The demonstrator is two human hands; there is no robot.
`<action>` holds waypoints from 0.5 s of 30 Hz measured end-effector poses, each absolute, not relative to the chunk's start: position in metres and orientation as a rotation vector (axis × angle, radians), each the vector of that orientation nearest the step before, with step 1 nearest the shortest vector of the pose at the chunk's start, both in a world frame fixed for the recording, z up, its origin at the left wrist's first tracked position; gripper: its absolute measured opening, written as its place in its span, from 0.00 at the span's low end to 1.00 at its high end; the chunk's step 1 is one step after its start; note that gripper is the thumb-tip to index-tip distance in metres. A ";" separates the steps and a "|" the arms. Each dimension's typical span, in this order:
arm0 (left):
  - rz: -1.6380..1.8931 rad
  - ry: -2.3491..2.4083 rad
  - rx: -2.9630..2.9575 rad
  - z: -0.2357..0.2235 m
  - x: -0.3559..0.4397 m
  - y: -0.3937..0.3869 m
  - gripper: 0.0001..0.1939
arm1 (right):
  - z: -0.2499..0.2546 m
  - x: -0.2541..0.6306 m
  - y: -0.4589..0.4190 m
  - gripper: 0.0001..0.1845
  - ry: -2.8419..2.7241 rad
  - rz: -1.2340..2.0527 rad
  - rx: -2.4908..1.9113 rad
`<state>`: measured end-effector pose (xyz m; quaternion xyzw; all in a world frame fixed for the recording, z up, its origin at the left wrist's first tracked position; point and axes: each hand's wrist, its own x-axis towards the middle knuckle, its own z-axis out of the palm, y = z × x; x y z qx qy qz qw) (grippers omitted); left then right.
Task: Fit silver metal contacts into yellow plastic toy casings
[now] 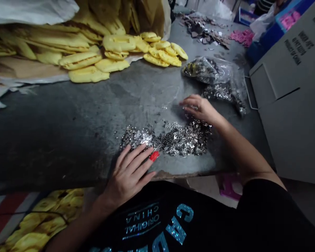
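Observation:
A spread of small shiny metal pieces (182,138) lies near the front edge of the grey table (89,119). My left hand (132,171) rests palm down at the near left side of the pieces, fingers spread, with red tape (154,156) around one fingertip. Over the far right side of the spread is my right hand (199,106), its fingers slightly curled and apart. Some pieces lie beneath it, and its palm side is hidden. Just behind that hand, clear plastic bags (215,75) hold more of the same kind of metal bits.
Yellow oval pieces (115,43) spill from paper sacks at the back left. Dark flat scraps (204,31) and pink pieces (242,37) lie at the back. A large printed carton (291,87) borders the right side. More yellow pieces (42,220) sit below the table at left.

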<state>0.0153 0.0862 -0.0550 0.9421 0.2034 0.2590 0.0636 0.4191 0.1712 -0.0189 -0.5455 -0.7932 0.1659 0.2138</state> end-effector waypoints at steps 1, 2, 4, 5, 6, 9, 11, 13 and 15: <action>0.773 0.612 2.849 -0.055 0.015 0.087 0.28 | -0.020 0.430 0.173 0.19 -2.121 0.371 -1.626; 0.768 0.612 2.857 -0.055 0.015 0.086 0.28 | -0.021 0.439 0.174 0.18 -2.066 0.311 -1.714; 0.767 0.630 2.872 -0.053 0.017 0.083 0.27 | -0.023 0.448 0.170 0.17 -2.085 0.317 -1.700; 0.776 0.648 2.872 -0.053 0.018 0.081 0.25 | -0.023 0.448 0.165 0.16 -2.122 0.332 -1.641; 0.793 0.665 2.865 -0.053 0.021 0.078 0.23 | -0.023 0.448 0.158 0.15 -2.160 0.348 -1.573; 0.864 0.701 2.841 -0.054 0.030 0.074 0.22 | -0.017 0.449 0.141 0.15 -2.256 0.384 -1.375; 0.906 0.709 2.809 -0.054 0.035 0.074 0.23 | -0.009 0.450 0.143 0.15 -2.232 0.317 -1.346; 0.960 0.745 2.709 -0.053 0.035 0.080 0.23 | 0.000 0.444 0.159 0.17 -2.162 0.285 -1.381; 1.007 0.853 2.576 -0.050 0.025 0.097 0.21 | 0.008 0.433 0.187 0.20 -2.113 0.305 -1.431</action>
